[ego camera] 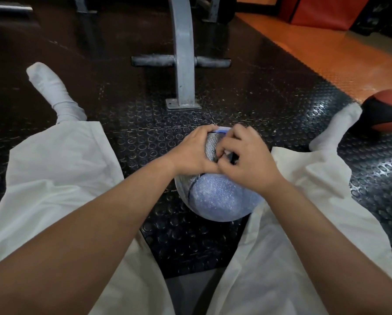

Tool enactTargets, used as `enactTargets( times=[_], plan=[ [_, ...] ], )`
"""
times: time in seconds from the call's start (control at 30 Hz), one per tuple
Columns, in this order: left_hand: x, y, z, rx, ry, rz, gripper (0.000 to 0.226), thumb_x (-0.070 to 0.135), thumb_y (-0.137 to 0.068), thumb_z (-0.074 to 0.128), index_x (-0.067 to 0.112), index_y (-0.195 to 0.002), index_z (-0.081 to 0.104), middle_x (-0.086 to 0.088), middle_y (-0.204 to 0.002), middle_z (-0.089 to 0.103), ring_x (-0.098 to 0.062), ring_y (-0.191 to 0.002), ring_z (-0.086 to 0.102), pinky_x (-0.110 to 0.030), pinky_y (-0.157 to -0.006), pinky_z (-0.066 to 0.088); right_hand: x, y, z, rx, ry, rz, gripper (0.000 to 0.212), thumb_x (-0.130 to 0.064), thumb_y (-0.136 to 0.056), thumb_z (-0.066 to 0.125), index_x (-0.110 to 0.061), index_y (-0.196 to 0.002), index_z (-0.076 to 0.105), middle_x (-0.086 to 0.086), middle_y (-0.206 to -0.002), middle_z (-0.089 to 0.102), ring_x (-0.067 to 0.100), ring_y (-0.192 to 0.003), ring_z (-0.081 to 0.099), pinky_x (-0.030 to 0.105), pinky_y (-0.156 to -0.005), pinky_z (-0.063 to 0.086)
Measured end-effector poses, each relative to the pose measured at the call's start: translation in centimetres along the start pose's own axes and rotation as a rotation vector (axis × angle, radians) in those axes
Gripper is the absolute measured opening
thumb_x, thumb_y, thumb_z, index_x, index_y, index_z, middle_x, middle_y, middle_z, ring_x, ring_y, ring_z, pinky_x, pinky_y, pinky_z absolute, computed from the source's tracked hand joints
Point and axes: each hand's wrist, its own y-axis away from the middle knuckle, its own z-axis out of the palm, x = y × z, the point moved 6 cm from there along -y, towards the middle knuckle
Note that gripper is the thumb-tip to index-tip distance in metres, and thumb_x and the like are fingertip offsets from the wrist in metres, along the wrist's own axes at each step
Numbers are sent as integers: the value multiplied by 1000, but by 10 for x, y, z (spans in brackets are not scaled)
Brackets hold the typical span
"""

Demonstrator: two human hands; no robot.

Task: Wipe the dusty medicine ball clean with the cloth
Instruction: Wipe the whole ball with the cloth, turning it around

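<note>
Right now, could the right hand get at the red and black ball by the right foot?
Probably not without a lean: the red and black ball lies beyond the right foot, farther than the arm looks to stretch. Nothing blocks the way, but the right hand sits atop the blue medicine ball.

Loose white trousers (54, 178), bunched white socks (58, 96) — bare forearms (99, 223), possibly a grey top (190, 296) below.
</note>
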Motion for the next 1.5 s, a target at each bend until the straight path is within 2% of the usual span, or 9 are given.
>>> enactTargets(
  times=[0.3, 0.43, 0.57, 0.8, 0.9, 1.07, 1.2, 1.37, 1.5],
  plan=[
    [7, 7, 8, 41, -66, 34, 116, 59, -63, 82, 20, -152, 18, 5, -152, 26, -11, -141, 24, -34, -118, 24, 20, -25, -8, -2, 12, 151, 36, -35, -71, 56, -20, -103, 59, -1, -100, 45, 21, -91, 47, 45, -81, 46],
    [-6, 2, 1, 5, 24, -36, 117, 57, -59, 84, 24, -151, 19, 5, -152, 26, -11, -140, 26, -31, -116, 25, 25, -14, -4, 39, -165, 182, 48, -28, -70, 70, -21, -104, 36, -4, -108, 29, 13, -100, 38, 30, -90, 39],
    [-5, -5, 0, -14, 31, -40, 113, 56, -60, 83, 24, -149, 22, 4, -150, 27, -10, -137, 29, -33, -117, 27, 30, 13, -8, 83, -115, 160, 24, -21, -85, 64, -11, -105, 53, -6, -109, 37, 13, -102, 41, 18, -88, 28],
    [1, -1, 7, 0, -22, 20, 113, 62, -59, 81, 26, -149, 24, 12, -142, 30, -4, -132, 28, -29, -117, 24, 35, 7, -21, 36, -13, 174, 33, -33, -90, 57, -9, -112, 61, 3, -115, 58, 20, -110, 49, 33, -94, 37],
    [-3, -1, 6, -40, -19, -22, 126, 75, -47, 76, 26, -150, 25, 11, -146, 30, -8, -135, 32, -36, -118, 27, 33, 1, -13, -77, -142, 195, 29, -18, -88, 67, -11, -116, 65, 1, -124, 57, 18, -116, 51, 22, -98, 34],
    [0, -5, -4, -44, -2, 5, 133, 75, -35, 69, 21, -148, 24, 1, -145, 30, -18, -137, 33, -43, -117, 30, 17, 33, -7, 50, -9, 38, 30, -1, -72, 59, -5, -100, 71, 13, -110, 62, 30, -98, 53, 28, -91, 35],
    [2, -2, 4, -41, 0, 7, 121, 63, -52, 80, 22, -149, 22, 5, -147, 27, -16, -140, 28, -40, -118, 27, 19, 24, -11, 83, 40, 50, 29, 1, -74, 55, -3, -99, 69, 11, -100, 64, 33, -85, 53, 27, -79, 35],
    [2, -3, 8, 2, -24, 23, 110, 55, -60, 85, 22, -148, 27, 13, -131, 33, -8, -129, 34, -31, -115, 28, 28, -8, -7, -14, -8, 140, 49, 10, -80, 48, -14, -119, 66, 3, -124, 63, 28, -113, 48, 26, -98, 31],
    [-4, -8, 0, -35, 49, -10, 110, 53, -57, 88, 24, -145, 28, 6, -138, 36, -13, -129, 41, -37, -114, 35, 18, 13, -6, -30, 6, 90, 45, 4, -77, 46, -10, -113, 69, 6, -126, 62, 33, -108, 49, 19, -95, 25]
  ],
)
